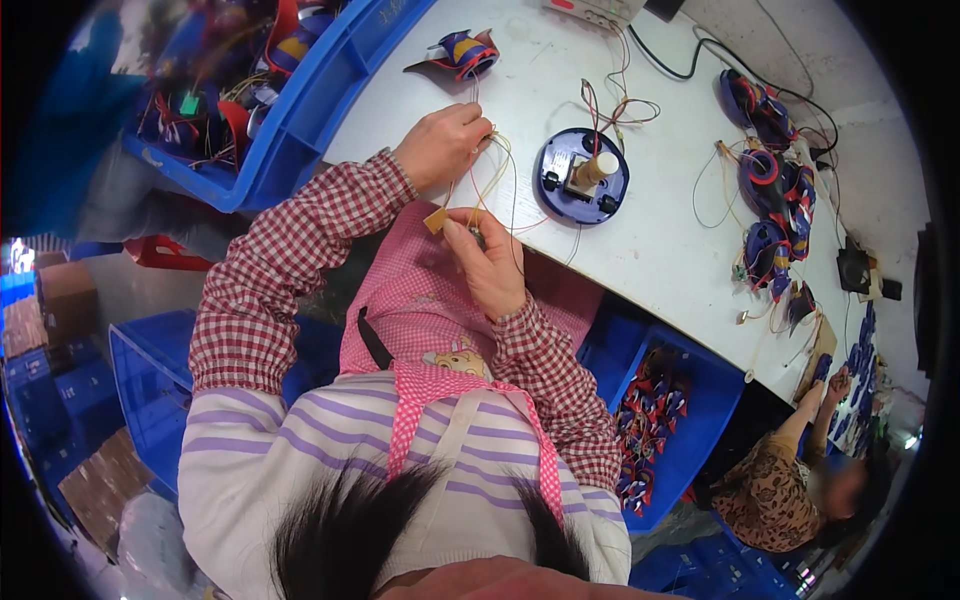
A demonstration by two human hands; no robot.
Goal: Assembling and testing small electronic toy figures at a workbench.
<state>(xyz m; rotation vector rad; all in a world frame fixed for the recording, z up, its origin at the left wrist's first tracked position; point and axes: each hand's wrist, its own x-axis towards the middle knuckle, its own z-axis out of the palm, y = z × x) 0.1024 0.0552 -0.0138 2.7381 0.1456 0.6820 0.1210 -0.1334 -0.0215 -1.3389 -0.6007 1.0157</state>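
My left hand (pixel 445 148) rests at the table's front edge, its fingers pinched on thin wires (pixel 476 90). They run from a blue, red and yellow plastic shell part (pixel 467 54) lying just beyond the hand. Closer to my body, my right hand (pixel 487 262) grips a small tan circuit board (pixel 435 220) between thumb and fingers, over my lap. Several loose yellow, red and dark wires (pixel 500 165) hang between the two hands. To the right of them a round dark blue fixture (pixel 550 185) with a cream cylinder (pixel 602 165) sits on the table.
A blue crate (pixel 262 150) full of similar parts stands at the left. Several wired shell parts (pixel 765 180) line the white table's (pixel 670 225) right side, below a power box (pixel 590 8). Under the table is another filled blue bin (pixel 715 410). A co-worker (pixel 765 490) sits at right.
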